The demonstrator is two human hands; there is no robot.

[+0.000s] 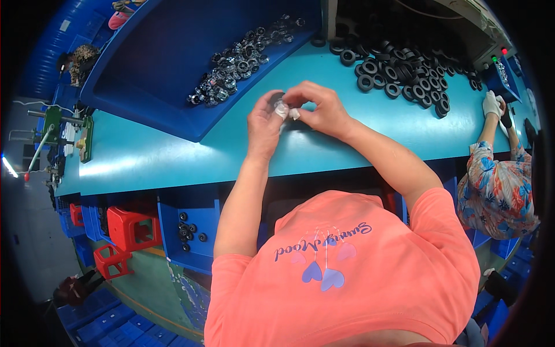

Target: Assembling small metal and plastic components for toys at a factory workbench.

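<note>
Above the turquoise table (144, 156), both my hands meet at a small black tyre (278, 97) with something shiny and silvery by it, largely covered by my fingers. My left hand (263, 128) is closed round its left side. From the right, my right hand (325, 109) pinches at the same piece, fingers bent; white wraps show on the thumbs. Beyond my left hand, a big blue bin (156, 63) holds a scatter of clear and silvery wheel hubs (231, 69). A heap of black tyres (404, 72) lies on the table, far right of my hands.
At the right, a person in a flowered shirt (494, 191) works with white gloves beside a small blue box (502, 78). A green hand press (53, 130) stands far left. Below the table are a blue tray (191, 254) with several black wheels and red stools (133, 228).
</note>
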